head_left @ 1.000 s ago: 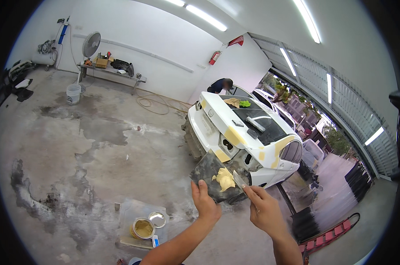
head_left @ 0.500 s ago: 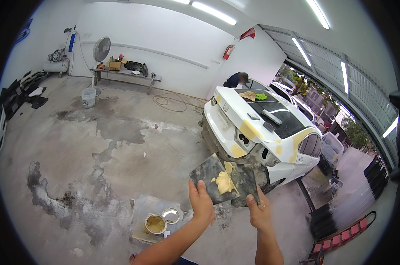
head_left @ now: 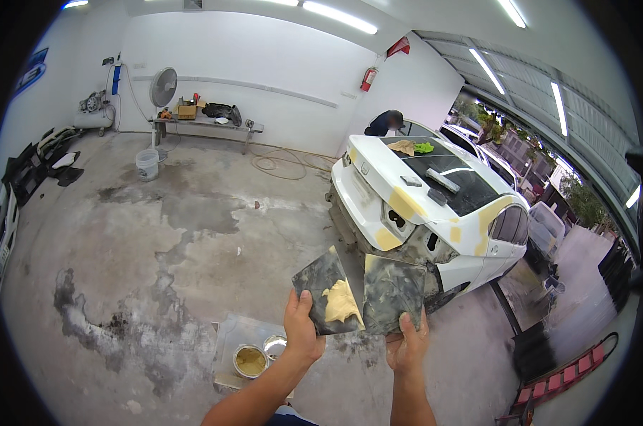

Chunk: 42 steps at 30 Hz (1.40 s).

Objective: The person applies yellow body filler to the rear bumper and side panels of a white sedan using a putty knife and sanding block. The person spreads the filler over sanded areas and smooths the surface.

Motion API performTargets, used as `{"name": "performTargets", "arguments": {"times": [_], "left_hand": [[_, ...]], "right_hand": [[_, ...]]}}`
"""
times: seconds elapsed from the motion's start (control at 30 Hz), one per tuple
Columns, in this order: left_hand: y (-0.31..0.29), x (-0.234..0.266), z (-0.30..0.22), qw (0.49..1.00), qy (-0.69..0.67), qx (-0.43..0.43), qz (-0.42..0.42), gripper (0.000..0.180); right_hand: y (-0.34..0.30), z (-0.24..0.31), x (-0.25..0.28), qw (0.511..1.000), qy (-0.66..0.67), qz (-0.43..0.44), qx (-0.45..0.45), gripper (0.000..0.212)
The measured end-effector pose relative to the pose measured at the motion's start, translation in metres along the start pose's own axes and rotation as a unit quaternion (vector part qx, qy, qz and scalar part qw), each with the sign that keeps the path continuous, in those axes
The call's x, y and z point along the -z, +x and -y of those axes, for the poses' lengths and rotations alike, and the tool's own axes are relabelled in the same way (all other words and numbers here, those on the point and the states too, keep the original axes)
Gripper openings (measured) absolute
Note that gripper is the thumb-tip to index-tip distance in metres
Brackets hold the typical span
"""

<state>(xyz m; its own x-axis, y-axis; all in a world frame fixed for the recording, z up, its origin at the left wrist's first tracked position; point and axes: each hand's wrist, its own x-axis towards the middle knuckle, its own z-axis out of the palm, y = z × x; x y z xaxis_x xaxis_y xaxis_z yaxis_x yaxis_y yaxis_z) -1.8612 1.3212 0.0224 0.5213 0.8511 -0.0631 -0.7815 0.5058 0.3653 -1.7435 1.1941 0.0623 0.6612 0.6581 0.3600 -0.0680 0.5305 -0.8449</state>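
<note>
My left hand (head_left: pixel 304 331) grips a dark flat spreader (head_left: pixel 313 278) by its lower left edge, thumb on top. A lump of pale yellow body filler (head_left: pixel 341 301) lies on that plate, reaching its right edge. In my right hand (head_left: pixel 409 339) is a second dark spreader (head_left: pixel 394 287), smeared with thin filler and streaked with yellow at its upper left corner. The two plates are held side by side with a narrow gap. Below, an open can of filler (head_left: pixel 251 361) stands on a grey board (head_left: pixel 229 334), its lid (head_left: pixel 274 346) partly hidden by my left forearm.
A white car (head_left: pixel 378 181) with yellow filler patches and its rear bumper off stands ahead right. Sanding blocks (head_left: pixel 442 180) lie on it; another person (head_left: pixel 386 123) bends beside it. A hose (head_left: pixel 279 165) coils near the bench (head_left: pixel 211 124). A white bucket (head_left: pixel 147 165) stands far left.
The spreaders have moved apart; they overlapped before. The filler is now gathered in a flatter mass on the left one. Both hands have shifted slightly left, and the view has moved slightly.
</note>
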Motion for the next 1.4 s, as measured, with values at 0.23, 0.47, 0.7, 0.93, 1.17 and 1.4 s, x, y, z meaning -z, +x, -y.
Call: {"name": "performTargets", "arguments": {"times": [0.23,0.47,0.7,0.93,1.17,1.4], "left_hand": [[0.028,-0.015,0.001,0.977,0.138,-0.141,-0.080,0.030],[0.015,-0.002,0.005,0.988,0.084,-0.087,-0.093,0.028],[0.039,0.062,-0.022,0.941,0.193,-0.228,-0.162,0.032],[0.022,0.242,-0.121,0.950,0.089,-0.209,-0.215,0.034],[-0.029,0.483,-0.059,0.929,-0.004,0.035,-0.369,0.039],[0.041,0.606,0.031,0.919,0.016,0.146,-0.367,0.045]], "right_hand": [[-0.012,0.015,0.014,0.899,-0.410,0.152,0.000,0.049],[0.002,-0.030,0.028,0.999,-0.001,-0.038,0.001,0.052],[-0.005,-0.068,0.021,0.859,-0.418,0.268,-0.125,0.044],[-0.047,-0.265,0.067,0.888,-0.287,0.031,-0.359,0.030],[-0.153,-0.542,0.071,0.759,-0.555,0.106,-0.323,0.037],[-0.162,-0.673,0.081,0.625,-0.579,0.138,-0.505,0.038]]}}
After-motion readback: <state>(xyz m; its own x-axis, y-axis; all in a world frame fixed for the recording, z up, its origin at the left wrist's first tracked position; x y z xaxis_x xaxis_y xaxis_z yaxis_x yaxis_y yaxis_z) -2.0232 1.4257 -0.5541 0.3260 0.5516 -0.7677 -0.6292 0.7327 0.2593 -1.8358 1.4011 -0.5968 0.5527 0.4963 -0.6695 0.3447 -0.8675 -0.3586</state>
